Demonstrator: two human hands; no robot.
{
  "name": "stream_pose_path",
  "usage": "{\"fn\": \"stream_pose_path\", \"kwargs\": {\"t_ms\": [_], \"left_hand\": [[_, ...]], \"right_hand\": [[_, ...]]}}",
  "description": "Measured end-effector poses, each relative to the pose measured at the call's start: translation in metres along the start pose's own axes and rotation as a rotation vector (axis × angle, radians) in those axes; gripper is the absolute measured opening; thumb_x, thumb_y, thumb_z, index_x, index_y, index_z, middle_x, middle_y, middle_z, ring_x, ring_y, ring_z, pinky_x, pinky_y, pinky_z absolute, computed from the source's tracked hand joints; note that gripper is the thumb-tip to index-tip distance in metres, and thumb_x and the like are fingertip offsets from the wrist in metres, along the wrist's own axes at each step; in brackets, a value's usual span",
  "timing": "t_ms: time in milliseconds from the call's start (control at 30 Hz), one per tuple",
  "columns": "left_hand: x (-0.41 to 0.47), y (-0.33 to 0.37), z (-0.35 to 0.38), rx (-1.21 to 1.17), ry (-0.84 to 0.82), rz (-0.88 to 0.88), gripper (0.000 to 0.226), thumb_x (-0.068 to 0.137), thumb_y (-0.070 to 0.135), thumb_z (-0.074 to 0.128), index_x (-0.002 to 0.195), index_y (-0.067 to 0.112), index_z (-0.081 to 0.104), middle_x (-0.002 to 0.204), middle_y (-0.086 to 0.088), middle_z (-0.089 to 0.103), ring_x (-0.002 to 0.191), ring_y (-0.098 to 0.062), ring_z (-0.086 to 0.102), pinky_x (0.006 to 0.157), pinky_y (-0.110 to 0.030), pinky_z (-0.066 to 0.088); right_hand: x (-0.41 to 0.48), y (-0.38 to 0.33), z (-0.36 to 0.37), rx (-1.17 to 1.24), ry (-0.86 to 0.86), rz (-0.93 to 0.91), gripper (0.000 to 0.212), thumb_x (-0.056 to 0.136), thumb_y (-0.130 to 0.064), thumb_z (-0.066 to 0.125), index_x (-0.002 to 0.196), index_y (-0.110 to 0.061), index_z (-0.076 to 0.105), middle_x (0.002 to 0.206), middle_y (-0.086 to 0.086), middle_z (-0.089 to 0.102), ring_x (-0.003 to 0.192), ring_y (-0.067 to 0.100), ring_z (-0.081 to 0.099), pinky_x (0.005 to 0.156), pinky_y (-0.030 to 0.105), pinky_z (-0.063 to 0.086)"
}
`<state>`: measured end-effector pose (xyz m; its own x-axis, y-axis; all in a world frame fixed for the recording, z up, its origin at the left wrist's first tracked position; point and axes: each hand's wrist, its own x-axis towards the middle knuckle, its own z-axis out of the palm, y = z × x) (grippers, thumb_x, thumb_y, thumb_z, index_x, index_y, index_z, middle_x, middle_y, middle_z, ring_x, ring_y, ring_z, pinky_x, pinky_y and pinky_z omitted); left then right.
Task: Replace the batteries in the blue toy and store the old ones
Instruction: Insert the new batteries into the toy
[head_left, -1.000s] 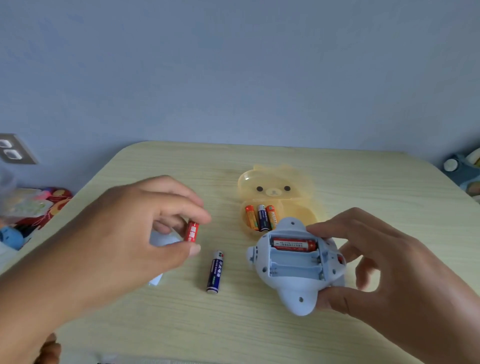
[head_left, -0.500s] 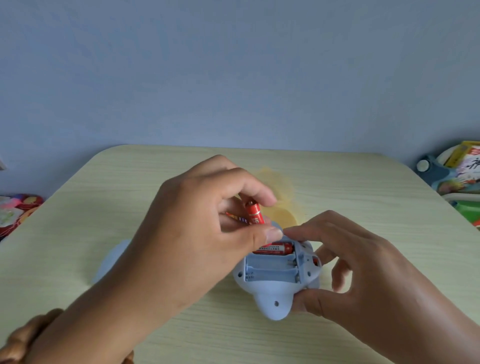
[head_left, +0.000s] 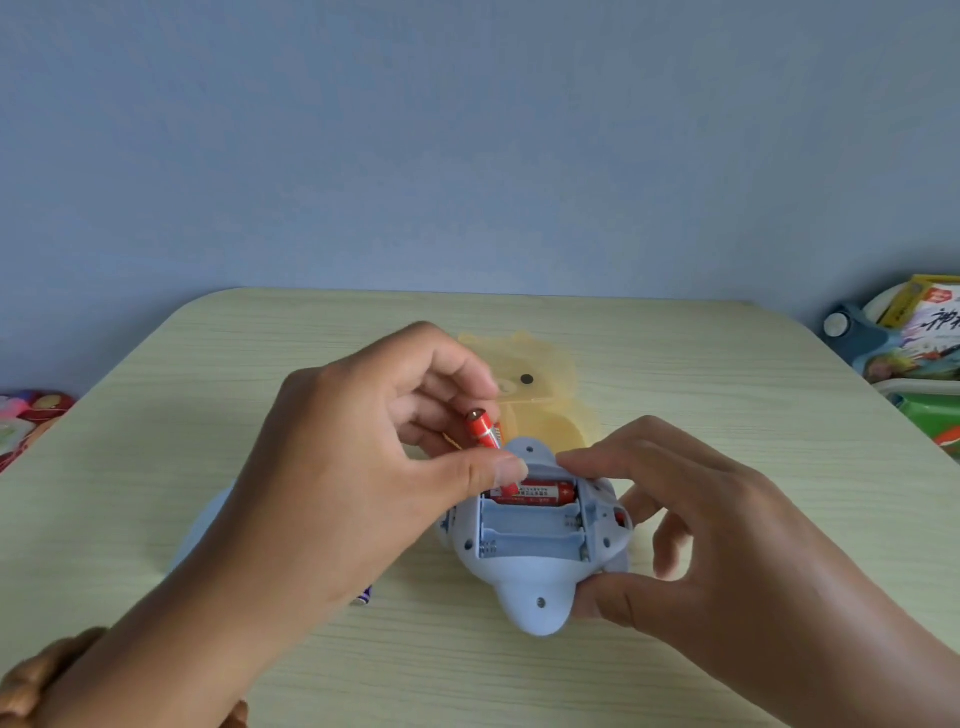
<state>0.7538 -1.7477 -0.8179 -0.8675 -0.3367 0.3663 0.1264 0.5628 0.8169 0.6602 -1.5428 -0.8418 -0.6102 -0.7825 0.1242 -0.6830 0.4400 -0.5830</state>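
Left hand (head_left: 363, 467) pinches the small, likely slick battery (head_left: 480, 428), mid-barrel I think; right hand (head_left: 701, 519) clasps the rigid toy (head_left: 535, 587) by its edges.

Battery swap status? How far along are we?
Done: compartment open, seated red battery in the top slot of the blue toy. In hand: left hand pinches a second red battery above it; right hand grips the toy. Left: two empty slots, closing, storing old cells; bear case contents hidden.
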Motion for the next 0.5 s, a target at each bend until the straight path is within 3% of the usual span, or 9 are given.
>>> {"fn": "stream_pose_path", "kwargs": {"t_ms": [233, 400, 500], "left_hand": [[-0.0005, -0.0008, 0.0018, -0.003, -0.011, -0.039, 0.027, 0.063, 0.021, 0.090, 0.083, 0.030, 0.075, 0.082, 0.014, 0.079, 0.075, -0.004, 0.076, 0.075, -0.023, 0.060], [0.0006, -0.0006, 0.0022, 0.009, 0.022, -0.011, 0.027, 0.061, 0.015, 0.091, 0.077, 0.025, 0.073, 0.074, 0.012, 0.077, 0.069, -0.003, 0.075, 0.065, -0.012, 0.056], [-0.0002, -0.0002, 0.0045, 0.056, 0.017, 0.016, 0.026, 0.058, 0.018, 0.092, 0.074, 0.024, 0.073, 0.071, 0.012, 0.077, 0.066, -0.004, 0.075, 0.063, -0.012, 0.056]], "right_hand": [[-0.0004, 0.0000, -0.0003, -0.002, 0.004, -0.002, 0.064, 0.058, -0.046, 0.090, 0.116, -0.048, 0.061, 0.115, -0.023, 0.056, 0.093, -0.003, 0.062, 0.063, 0.006, 0.045], [-0.0005, 0.0005, -0.0003, -0.001, 0.001, -0.006, 0.064, 0.059, -0.047, 0.088, 0.117, -0.048, 0.061, 0.115, -0.023, 0.056, 0.094, -0.004, 0.061, 0.064, 0.005, 0.045], [-0.0003, 0.0005, -0.0004, 0.011, 0.003, -0.004, 0.064, 0.059, -0.046, 0.089, 0.117, -0.047, 0.061, 0.115, -0.022, 0.056, 0.093, -0.003, 0.062, 0.063, 0.004, 0.044]]}}
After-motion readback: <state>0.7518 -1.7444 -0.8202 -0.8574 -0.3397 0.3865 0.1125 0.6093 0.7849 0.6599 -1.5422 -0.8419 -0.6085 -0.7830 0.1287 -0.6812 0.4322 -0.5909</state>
